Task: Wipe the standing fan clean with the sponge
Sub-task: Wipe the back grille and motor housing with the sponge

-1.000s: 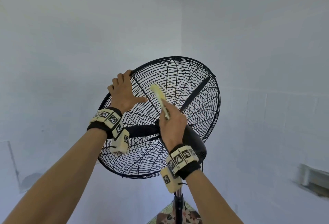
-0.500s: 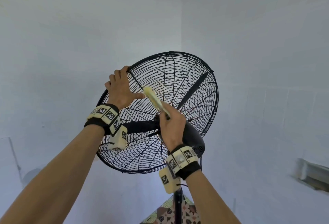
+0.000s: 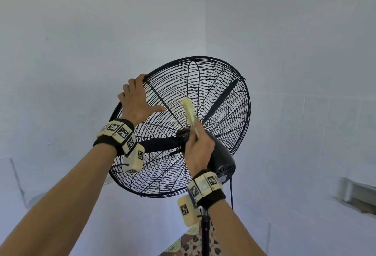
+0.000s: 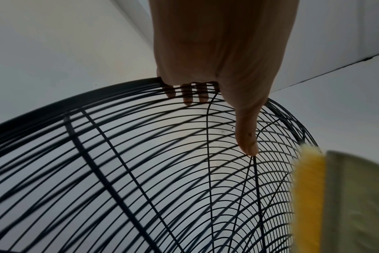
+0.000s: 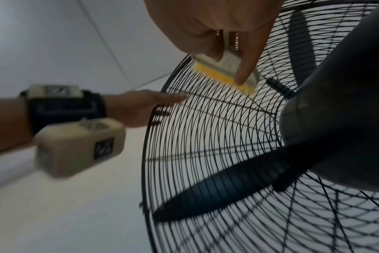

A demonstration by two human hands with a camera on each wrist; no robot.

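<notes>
Now, fingers (image 5: 246, 68) of the right hand (image 3: 200, 150) pinch the sponge (image 3: 189, 111) at its lower end, yellow face laid against the rear grille (image 3: 203, 93) of the standing fan (image 3: 221, 160), just above the hub. Left hand (image 3: 135, 103) hooks curled fingers (image 4: 187, 97) over the rim, thumb flat on the wires. Best, I'd say, to brace that rim firmly and press lightly along the wires so the cage doesn't flex.
</notes>
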